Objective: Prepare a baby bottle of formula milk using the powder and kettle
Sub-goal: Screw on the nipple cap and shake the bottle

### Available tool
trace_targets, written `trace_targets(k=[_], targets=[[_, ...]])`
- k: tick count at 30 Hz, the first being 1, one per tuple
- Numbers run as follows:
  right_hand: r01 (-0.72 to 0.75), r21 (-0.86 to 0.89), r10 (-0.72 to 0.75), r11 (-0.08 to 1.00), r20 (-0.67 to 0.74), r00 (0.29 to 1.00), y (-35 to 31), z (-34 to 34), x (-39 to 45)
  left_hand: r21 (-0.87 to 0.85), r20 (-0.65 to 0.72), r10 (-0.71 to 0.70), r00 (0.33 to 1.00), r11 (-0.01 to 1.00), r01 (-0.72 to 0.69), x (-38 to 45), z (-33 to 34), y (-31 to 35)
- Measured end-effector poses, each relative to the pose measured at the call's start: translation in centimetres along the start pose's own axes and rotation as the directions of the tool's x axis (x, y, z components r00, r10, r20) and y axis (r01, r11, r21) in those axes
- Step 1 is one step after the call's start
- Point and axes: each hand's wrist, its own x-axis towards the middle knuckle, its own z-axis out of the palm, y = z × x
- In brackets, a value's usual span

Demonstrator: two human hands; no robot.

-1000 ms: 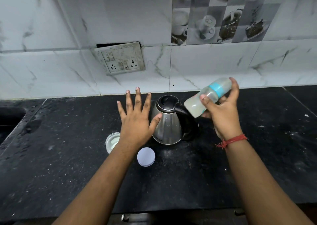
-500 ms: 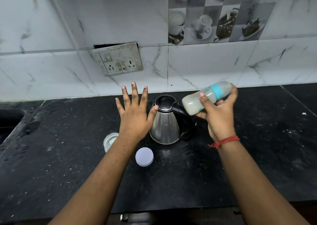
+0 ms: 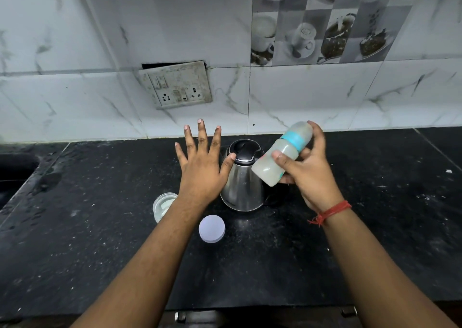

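Head view. Right hand [image 3: 311, 175] grips the baby bottle [image 3: 282, 154], tilted with its capped end up, above the kettle [image 3: 241, 177]; cloudy liquid fills it. Left hand [image 3: 203, 164] hovers beside, fingers spread wide, empty. Judged light, rigid and smooth, possibly slippery; the mid-body below the teal collar [image 3: 293, 139] offers the surest hold. Powder jar [image 3: 163, 204] and its lid [image 3: 212, 228] rest on the counter [image 3: 87, 227].

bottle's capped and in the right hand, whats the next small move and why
Probably keep shaking. The right hand holds the baby bottle tilted above the kettle, its teal collar on and cloudy liquid inside that may not be evenly mixed. The left hand is open and free, and the powder jar sits open beside its lid.
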Motion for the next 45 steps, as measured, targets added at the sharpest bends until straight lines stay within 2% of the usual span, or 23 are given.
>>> trace_targets(k=[2, 7, 9, 10, 13, 14, 20, 22, 25, 26, 28, 30, 33, 34, 37, 38, 39, 41, 43, 45], targets=[[-0.007, 0.025, 0.007, 1.0, -0.004, 1.0, 0.2, 0.2, -0.1, 0.005, 0.001, 0.005, 1.0, 1.0, -0.005, 0.1, 0.0, 0.0], [0.119, 0.145, -0.068, 0.982, -0.314, 0.947, -1.0, -0.8, 1.0, 0.003, -0.01, 0.007, 1.0, 1.0, -0.007, 0.2, 0.0, -0.4], [0.145, 0.145, -0.085, 0.979, -0.36, 0.929, -1.0, -0.6, 0.8, 0.001, -0.002, 0.007, 1.0, 1.0, -0.007, 0.2, 0.1, -0.3], [0.118, 0.109, -0.08, 0.987, -0.308, 0.948, -0.9, -0.2, 0.6, 0.004, 0.0, 0.01, 1.0, 1.0, -0.01, 0.2, 0.1, -0.3], [0.017, -0.03, -0.017, 0.999, -0.017, 1.0, -0.2, 0.6, -0.2, 0.007, -0.005, 0.021, 1.0, 1.0, -0.021, 0.4, 0.1, -0.3], [0.013, -0.032, -0.013, 0.999, 0.004, 1.0, -0.1, 0.5, -0.2, 0.003, -0.008, 0.022, 1.0, 1.0, -0.022, 0.4, 0.1, -0.3], [0.143, 0.163, -0.089, 0.976, -0.302, 0.949, -1.8, 0.4, 0.8, -0.014, -0.034, 0.03, 0.999, 0.999, -0.031, 0.6, 0.0, -0.5], [0.122, 0.13, -0.088, 0.984, -0.241, 0.967, -2.0, 0.6, 0.8, -0.026, -0.041, 0.028, 0.999, 0.999, -0.029, 0.7, 0.0, -0.5], [0.03, -0.074, -0.027, 0.997, 0.05, 0.998, -1.6, 1.2, 0.2, -0.046, -0.047, 0.028, 0.998, 0.998, -0.03, 0.9, -0.2, -0.5], [0.023, -0.098, -0.015, 0.995, 0.089, 0.996, -1.5, 1.3, 0.1, -0.05, -0.047, 0.027, 0.999, 0.998, -0.029, 0.9, -0.2, -0.6], [0.027, -0.026, -0.025, 0.999, 0.048, 0.999, -1.9, 1.3, 0.1, -0.056, -0.043, 0.022, 0.999, 0.998, -0.024, 1.0, -0.4, -0.5], [0.058, 0.084, -0.052, 0.995, -0.073, 0.996, -2.4, 1.3, 0.4, -0.06, -0.044, 0.017, 0.999, 0.998, -0.019, 1.1, -0.5, -0.6], [0.121, 0.085, -0.099, 0.989, -0.22, 0.971, -2.7, 1.2, 0.9, -0.067, -0.045, 0.012, 0.999, 0.998, -0.015, 1.1, -0.6, -0.7], [0.103, 0.063, -0.089, 0.993, -0.195, 0.977, -2.7, 1.2, 0.8, -0.068, -0.046, 0.008, 0.999, 0.998, -0.011, 1.1, -0.7, -0.7], [-0.006, -0.084, 0.012, 0.996, 0.071, 0.997, -2.5, 1.5, 0.2, -0.07, -0.041, 0.002, 0.999, 0.998, -0.005, 1.1, -0.8, -0.5], [-0.015, -0.102, 0.025, 0.995, 0.103, 0.994, -2.4, 1.5, 0.1, -0.071, -0.039, 0.003, 0.999, 0.997, -0.006, 1.0, -0.9, -0.5], [-0.012, -0.075, 0.018, 0.997, 0.085, 0.996, -2.4, 1.4, 0.0, -0.072, -0.037, 0.004, 0.999, 0.997, -0.007, 1.0, -0.9, -0.4], [0.027, 0.043, -0.025, 0.999, -0.045, 0.999, -2.8, 1.1, 0.1, -0.068, -0.039, 0.006, 0.999, 0.998, -0.009, 1.0, -0.8, -0.4], [0.118, 0.115, -0.092, 0.986, -0.205, 0.974, -3.0, 1.1, 0.2, -0.06, -0.049, 0.008, 0.999, 0.998, -0.011, 0.9, -0.9, -0.6], [0.201, 0.148, -0.149, 0.968, -0.303, 0.941, -2.9, 1.0, 0.3, -0.059, -0.048, 0.01, 0.999, 0.998, -0.013, 0.9, -0.8, -0.6]])
